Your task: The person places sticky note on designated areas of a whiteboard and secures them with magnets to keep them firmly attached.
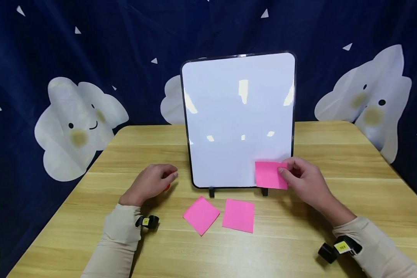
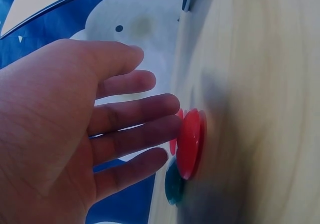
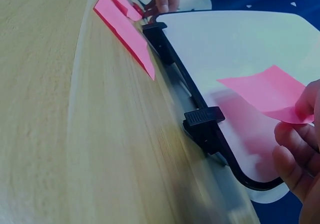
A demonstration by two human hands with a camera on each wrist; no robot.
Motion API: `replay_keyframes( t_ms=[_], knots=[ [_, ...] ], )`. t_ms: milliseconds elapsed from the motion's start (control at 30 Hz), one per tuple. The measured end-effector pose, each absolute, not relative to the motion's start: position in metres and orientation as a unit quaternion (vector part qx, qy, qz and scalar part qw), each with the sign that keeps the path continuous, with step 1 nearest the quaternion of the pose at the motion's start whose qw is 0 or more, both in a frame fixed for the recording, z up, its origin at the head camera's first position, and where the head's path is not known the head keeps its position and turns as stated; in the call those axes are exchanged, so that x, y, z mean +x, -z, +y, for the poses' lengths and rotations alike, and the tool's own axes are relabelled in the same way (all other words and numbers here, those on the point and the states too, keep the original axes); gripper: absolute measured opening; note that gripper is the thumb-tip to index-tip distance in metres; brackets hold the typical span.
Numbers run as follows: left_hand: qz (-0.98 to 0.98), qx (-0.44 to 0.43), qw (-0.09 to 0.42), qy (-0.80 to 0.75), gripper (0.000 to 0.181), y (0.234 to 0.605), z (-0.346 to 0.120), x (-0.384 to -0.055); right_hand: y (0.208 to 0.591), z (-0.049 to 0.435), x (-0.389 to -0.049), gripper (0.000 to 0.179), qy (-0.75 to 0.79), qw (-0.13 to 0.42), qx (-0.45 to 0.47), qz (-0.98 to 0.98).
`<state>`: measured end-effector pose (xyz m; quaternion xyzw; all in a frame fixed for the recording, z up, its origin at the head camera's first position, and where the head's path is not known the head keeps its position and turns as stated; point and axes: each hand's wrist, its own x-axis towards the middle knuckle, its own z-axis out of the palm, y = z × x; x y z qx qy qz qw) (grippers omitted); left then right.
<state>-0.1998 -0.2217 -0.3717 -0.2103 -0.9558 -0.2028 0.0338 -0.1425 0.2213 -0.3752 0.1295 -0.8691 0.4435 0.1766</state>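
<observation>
My right hand (image 1: pixel 305 181) pinches a pink square paper note (image 1: pixel 269 175) by its right edge, between thumb and fingers. The note hangs in front of the lower right corner of a white board (image 1: pixel 239 116); in the right wrist view the held sheet (image 3: pixel 270 92) stands off the surface, its pink reflection below. At the left, my left hand (image 1: pixel 153 179) reaches over the table with fingers loosely extended and nothing gripped. Its fingertips are right by shiny red round discs (image 2: pixel 189 144), with a dark green disc (image 2: pixel 173 186) beside them.
Two more pink notes lie on the wooden table before the board, a tilted one (image 1: pixel 201 215) and a straighter one (image 1: pixel 238 215). Black feet (image 1: pixel 265 192) prop up the board's lower edge. A dark blue curtain (image 1: pixel 139 31) with white clouds hangs behind.
</observation>
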Motion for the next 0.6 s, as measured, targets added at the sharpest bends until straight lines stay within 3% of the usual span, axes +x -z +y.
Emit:
replay_keyframes(
  t_ms=[600],
  knots=[
    [-0.953, -0.213, 0.040, 0.212, 0.025, 0.3711, -0.2212, -0.1997, 0.3689, 0.2162, -0.1468, 0.008, -0.453, 0.213, 0.114, -0.858]
  ],
)
